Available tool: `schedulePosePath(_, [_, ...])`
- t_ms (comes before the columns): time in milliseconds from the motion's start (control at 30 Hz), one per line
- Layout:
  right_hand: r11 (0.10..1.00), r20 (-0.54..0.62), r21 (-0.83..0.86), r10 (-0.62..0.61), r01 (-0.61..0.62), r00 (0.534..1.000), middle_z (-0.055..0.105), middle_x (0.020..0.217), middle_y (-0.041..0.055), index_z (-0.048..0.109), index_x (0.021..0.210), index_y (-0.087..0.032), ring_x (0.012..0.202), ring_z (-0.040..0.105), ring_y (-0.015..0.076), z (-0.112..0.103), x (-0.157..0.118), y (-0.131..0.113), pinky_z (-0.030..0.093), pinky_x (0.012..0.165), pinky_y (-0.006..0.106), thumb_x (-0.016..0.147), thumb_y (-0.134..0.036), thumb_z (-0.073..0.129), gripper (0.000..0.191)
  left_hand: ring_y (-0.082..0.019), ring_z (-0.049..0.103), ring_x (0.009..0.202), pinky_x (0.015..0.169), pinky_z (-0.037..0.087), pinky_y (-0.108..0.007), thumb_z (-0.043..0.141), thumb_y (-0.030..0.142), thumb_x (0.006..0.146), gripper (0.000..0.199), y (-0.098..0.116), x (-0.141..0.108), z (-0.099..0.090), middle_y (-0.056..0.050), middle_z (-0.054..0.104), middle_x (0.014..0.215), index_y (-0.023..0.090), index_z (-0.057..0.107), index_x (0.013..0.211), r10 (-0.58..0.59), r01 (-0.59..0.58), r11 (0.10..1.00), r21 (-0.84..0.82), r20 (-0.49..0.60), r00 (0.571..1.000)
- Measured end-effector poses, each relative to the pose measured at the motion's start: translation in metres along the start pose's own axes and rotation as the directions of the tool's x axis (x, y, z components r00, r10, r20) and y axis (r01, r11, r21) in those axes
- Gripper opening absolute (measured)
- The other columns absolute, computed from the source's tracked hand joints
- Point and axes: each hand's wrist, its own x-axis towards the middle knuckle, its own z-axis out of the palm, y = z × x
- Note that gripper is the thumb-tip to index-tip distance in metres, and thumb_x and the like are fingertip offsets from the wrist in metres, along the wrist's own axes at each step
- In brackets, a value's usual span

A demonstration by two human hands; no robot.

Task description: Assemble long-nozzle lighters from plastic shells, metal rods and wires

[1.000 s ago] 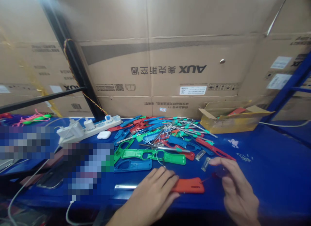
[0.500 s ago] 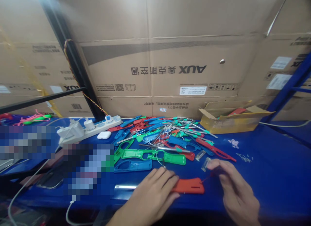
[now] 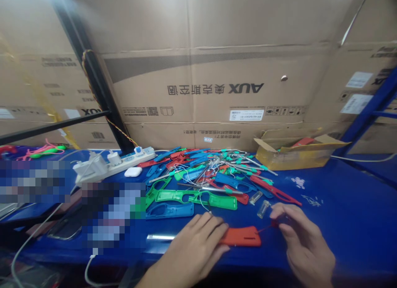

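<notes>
1. Fingers of the left hand [image 3: 194, 246] clasp the red handle [image 3: 240, 236], flat on glossy blue tabletop [image 3: 350, 230]; right hand [image 3: 305, 244] curls beside it, grip unclear.
2. Smooth plastic, round-cornered, narrow dark slot.
3. Slim, shiny metal tube [image 3: 161, 237] beyond the left knuckles.
4. Thin red strand [image 3: 266, 227] off the slotted end.

Orange-red casing [image 3: 242, 237], solid blue tabletop [image 3: 356, 222], 1 white power strip [image 3: 126, 163]
</notes>
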Motion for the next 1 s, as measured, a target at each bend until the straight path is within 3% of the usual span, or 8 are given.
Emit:
schedulePosePath(133, [0.999,0.04,-0.009,-0.04,0.041,0.998,0.069,0.1,0.0052,0.067,0.124,-0.026,0.096,0.068,0.0203,-0.0019,-0.001,0.0008,0.059,0.081,0.032,0.104,-0.025,0.055,0.023,-0.028,0.062,0.113,0.095,0.056,-0.047,0.051,0.033,0.107,0.032,-0.0006,0.0006,-0.0005,-0.007,0.067,0.129,0.017,0.056,0.134,-0.002,0.002,1.0,-0.002,0.001,1.0])
schedulePosePath(233, [0.996,0.041,-0.09,0.005,-0.001,0.999,0.072,0.1,0.0049,0.065,0.129,-0.027,0.093,0.07,0.0199,-0.0019,-0.0005,-0.0024,0.06,0.083,0.033,0.106,-0.021,0.048,0.029,-0.028,0.062,0.112,0.095,0.056,-0.047,0.05,0.034,0.107,0.032,0.0001,0.0008,-0.0007,-0.007,0.067,0.128,0.017,0.056,0.133,0.002,-0.002,1.0,0.001,-0.004,1.0])
schedulePosePath(433, [1.0,0.032,-0.025,-0.011,0.012,0.999,0.067,0.096,0.0024,0.066,0.125,-0.029,0.088,0.067,0.0171,-0.0029,0.0024,-0.0044,0.06,0.074,0.027,0.101,-0.019,0.059,0.027,-0.028,0.062,0.112,0.094,0.056,-0.047,0.049,0.034,0.108,0.031,0.0002,0.001,-0.0005,-0.006,0.067,0.128,0.017,0.056,0.133,0.004,-0.004,1.0,-0.004,-0.012,1.0])
schedulePosePath(600, [0.996,0.084,-0.078,-0.035,0.042,0.996,0.07,0.111,0.0059,0.058,0.141,-0.029,0.102,0.068,0.019,-0.0023,0.0024,-0.0046,0.06,0.081,0.03,0.103,-0.01,0.046,0.044,-0.028,0.063,0.11,0.092,0.057,-0.046,0.049,0.034,0.107,0.031,-0.0006,0.0006,0.0006,-0.006,0.068,0.127,0.017,0.057,0.132,0.001,-0.001,1.0,0.003,-0.012,1.0])
schedulePosePath(700, [0.997,0.062,-0.06,-0.04,0.044,0.997,0.07,0.104,0.0041,0.056,0.144,-0.031,0.094,0.069,0.0186,-0.001,0.0021,-0.0037,0.06,0.079,0.03,0.1,-0.008,0.055,0.05,-0.027,0.063,0.111,0.093,0.056,-0.046,0.048,0.035,0.108,0.031,-0.0003,0.0004,0.0014,-0.007,0.068,0.127,0.017,0.057,0.132,0.003,-0.003,1.0,0.01,-0.015,1.0])
schedulePosePath(833, [1.0,0.007,0.005,0.0,0.0,1.0,0.066,0.096,0.0032,0.066,0.131,-0.029,0.088,0.066,0.018,-0.0016,0.0019,-0.0014,0.059,0.074,0.029,0.095,-0.014,0.067,0.038,-0.028,0.063,0.111,0.094,0.056,-0.046,0.046,0.036,0.109,0.032,0.0002,0.0007,0.0013,-0.007,0.068,0.127,0.017,0.057,0.132,0.003,-0.003,1.0,0.018,-0.018,1.0])
schedulePosePath(1000, [0.998,0.05,-0.054,-0.012,0.014,0.999,0.073,0.106,0.0054,0.061,0.138,-0.029,0.097,0.069,0.0203,-0.0018,0.0022,-0.0071,0.06,0.084,0.034,0.103,-0.013,0.05,0.04,-0.027,0.063,0.111,0.094,0.056,-0.045,0.045,0.035,0.109,0.032,0.0002,0.001,-0.0009,-0.007,0.068,0.127,0.017,0.057,0.132,0.013,-0.012,1.0,0.027,-0.028,1.0])
